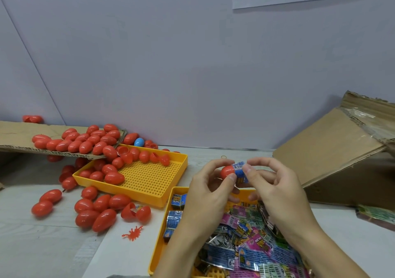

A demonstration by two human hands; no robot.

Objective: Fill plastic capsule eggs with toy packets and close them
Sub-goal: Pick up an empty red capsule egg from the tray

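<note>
Red capsule egg half (227,171) sits above the near yellow tray (159,247), pinched in the curled fingers of the left hand (208,189). The right hand (271,183) pinches a folded blue toy packet (240,172) whose end sits at the half's open mouth. More packets (245,241) fill that tray. Closed red eggs (96,211) lie on the counter (42,245), in the far yellow tray (149,194) and on a cardboard sheet (12,134).
</note>
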